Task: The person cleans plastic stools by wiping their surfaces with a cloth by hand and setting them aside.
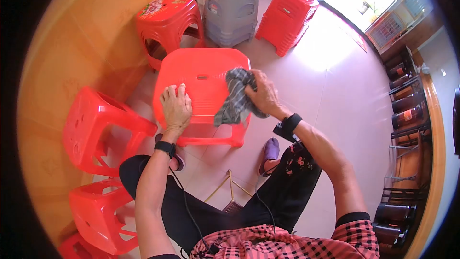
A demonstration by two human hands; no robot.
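Note:
A red plastic stool (211, 62) stands upright right in front of me, its seat facing up with a small slot in the middle. My left hand (176, 109) rests on the left part of that seat, fingers slightly bent and apart, holding nothing. A crumpled grey striped cloth (235, 93) is in the grip of my right hand (263, 93). It lies over the right edge of the seat and hangs down beside it. Part of the cloth is hidden by my fingers.
Red stools (79, 132) lie tipped along the wall at left. Behind stand a flowered red stool (170, 9), a grey stool stack (232, 12) and a red stool stack (289, 17). Dark jars (407, 116) line the right side. A metal-legged seat (233, 206) shows between my legs.

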